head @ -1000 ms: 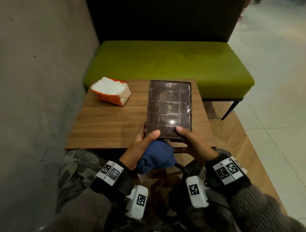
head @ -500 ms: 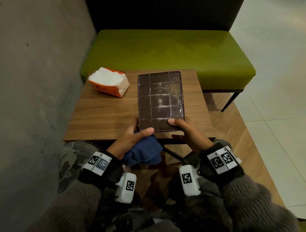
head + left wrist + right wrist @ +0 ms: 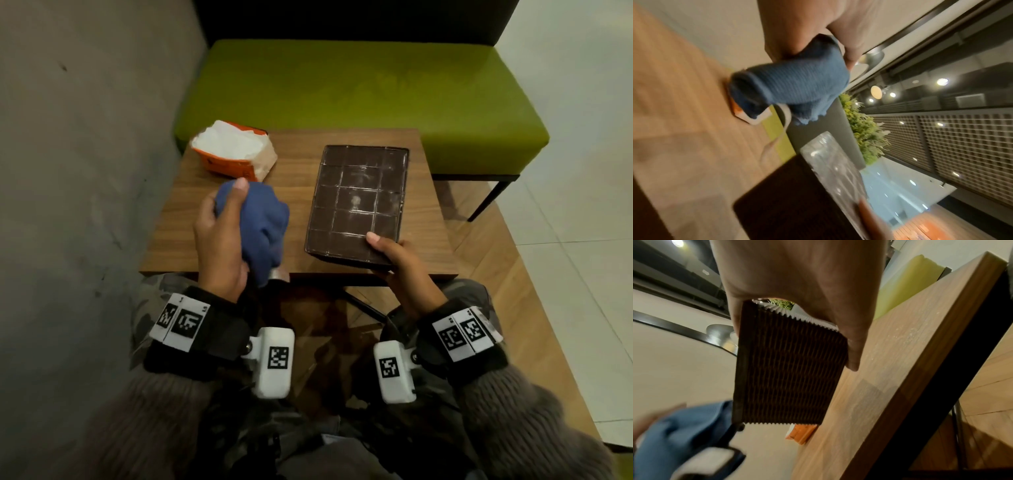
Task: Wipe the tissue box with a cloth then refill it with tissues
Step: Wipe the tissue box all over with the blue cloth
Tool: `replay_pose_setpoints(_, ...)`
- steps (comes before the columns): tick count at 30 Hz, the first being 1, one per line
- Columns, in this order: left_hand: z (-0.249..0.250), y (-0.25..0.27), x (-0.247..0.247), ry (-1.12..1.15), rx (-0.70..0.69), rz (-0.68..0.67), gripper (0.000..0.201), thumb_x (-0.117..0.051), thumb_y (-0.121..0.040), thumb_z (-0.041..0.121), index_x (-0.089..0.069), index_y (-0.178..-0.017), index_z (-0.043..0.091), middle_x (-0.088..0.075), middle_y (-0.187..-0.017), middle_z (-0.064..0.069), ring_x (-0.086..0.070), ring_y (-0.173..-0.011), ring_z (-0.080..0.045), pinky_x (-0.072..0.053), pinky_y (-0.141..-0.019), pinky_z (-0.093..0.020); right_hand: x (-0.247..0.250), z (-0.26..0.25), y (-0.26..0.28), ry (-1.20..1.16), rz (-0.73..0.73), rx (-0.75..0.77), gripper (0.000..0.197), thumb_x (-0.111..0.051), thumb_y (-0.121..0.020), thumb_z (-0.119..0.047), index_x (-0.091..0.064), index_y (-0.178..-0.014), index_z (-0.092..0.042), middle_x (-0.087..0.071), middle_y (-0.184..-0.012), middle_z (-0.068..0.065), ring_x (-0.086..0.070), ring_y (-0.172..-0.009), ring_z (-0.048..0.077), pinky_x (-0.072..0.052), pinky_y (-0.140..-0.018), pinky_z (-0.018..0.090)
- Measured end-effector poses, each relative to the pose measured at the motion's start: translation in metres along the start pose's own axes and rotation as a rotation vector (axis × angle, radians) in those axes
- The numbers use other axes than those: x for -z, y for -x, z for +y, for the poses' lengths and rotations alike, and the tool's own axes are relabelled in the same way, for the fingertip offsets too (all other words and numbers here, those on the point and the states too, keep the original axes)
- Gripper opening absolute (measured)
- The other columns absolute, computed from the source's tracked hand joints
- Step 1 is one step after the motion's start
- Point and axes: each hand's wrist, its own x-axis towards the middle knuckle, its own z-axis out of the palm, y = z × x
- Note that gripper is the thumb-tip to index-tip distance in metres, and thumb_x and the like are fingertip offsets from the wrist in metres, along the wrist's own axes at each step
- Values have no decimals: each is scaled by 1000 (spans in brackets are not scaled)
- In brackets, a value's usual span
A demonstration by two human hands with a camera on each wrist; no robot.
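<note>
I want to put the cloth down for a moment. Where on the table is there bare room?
Bare wood shows on the wooden table at its left side, below the orange tissue pack. A narrower strip lies between the blue cloth and the brown tissue box. The right half is crowded by that box.

My dark brown tissue box (image 3: 356, 202) lies flat on the wooden table (image 3: 298, 164), right of the balled blue cloth (image 3: 263, 222) and the opened orange tissue pack (image 3: 234, 154).
</note>
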Motion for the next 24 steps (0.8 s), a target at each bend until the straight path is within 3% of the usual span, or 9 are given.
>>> replay_pose_setpoints(3, 6, 27, -21, -228, -344, -42, 36, -67, -83, 22, -55, -117, 16, -60, -120, -3, -58, -111, -13, -47, -93, -25, -8, 0, 3, 30, -2, 1, 96, -83, -53, -50, -46, -129, -6, -65, -119, 9, -69, -99, 18, -55, -85, 32)
replay_pose_setpoints(6, -20, 51, -22, -742, -841, -460, 44, -63, -83, 14, -52, -126, 10, -50, -134, -8, -42, -129, -20, -35, -109, -33, -14, -3, 6, -22, 52, 40, 90, -79, -55, -43, -42, -128, -5, -62, -115, 7, -67, -97, 18, -53, -75, 29)
replay_pose_setpoints(8, -40, 54, -9, -896, -996, -674, 47, -60, -84, 14, -51, -130, 8, -47, -137, -12, -39, -130, -26, -32, -111, -39, -13, -3, 7, -58, 71, 50, 89, -79, -57, -39, -39, -130, -6, -61, -120, 11, -67, -100, 22, -54, -74, 31)
replay_pose_setpoints(10, -45, 47, 0, -886, -926, -646, 44, -57, -87, 17, -53, -130, 10, -49, -136, -10, -42, -127, -24, -34, -108, -38, -10, -1, 9, -48, 61, 29, 93, -80, -56, -40, -37, -132, -8, -58, -122, 13, -66, -101, 24, -54, -73, 31)
replay_pose_setpoints(13, -37, 41, 1, -844, -768, -444, 38, -55, -89, 22, -57, -126, 11, -54, -130, -7, -47, -120, -20, -36, -104, -31, -9, 7, 9, -18, 51, 19, 101, -81, -50, -47, -38, -134, -11, -58, -125, 14, -66, -104, 25, -56, -76, 32)
replay_pose_setpoints(15, -37, 51, -3, -870, -810, -469, 39, -59, -85, 17, -59, -124, 10, -55, -129, -7, -47, -119, -22, -35, -104, -29, -11, 7, 9, -68, 61, 17, 101, -81, -51, -46, -39, -135, -10, -59, -125, 15, -67, -103, 26, -57, -76, 34)
replay_pose_setpoints(18, -43, 62, 5, -924, -964, -682, 42, -63, -82, 12, -59, -124, 9, -55, -128, -8, -46, -118, -23, -34, -106, -30, -7, 2, 9, -111, 76, 50, 100, -80, -50, -43, -40, -134, -8, -60, -124, 16, -67, -103, 26, -57, -80, 37)
replay_pose_setpoints(22, -34, 40, 2, -874, -803, -461, 38, -57, -85, 17, -60, -122, 11, -57, -125, -7, -48, -116, -20, -35, -102, -22, -9, 1, 10, -76, 73, 42, 100, -80, -50, -44, -38, -135, -11, -59, -125, 12, -67, -104, 24, -57, -84, 37)
replay_pose_setpoints(24, -32, 46, -5, -870, -818, -462, 38, -58, -83, 16, -61, -121, 10, -57, -124, -7, -48, -115, -20, -35, -102, -23, -10, 1, 10, -134, 89, 23, 99, -80, -51, -43, -40, -134, -8, -59, -126, 15, -66, -105, 28, -56, -86, 41)
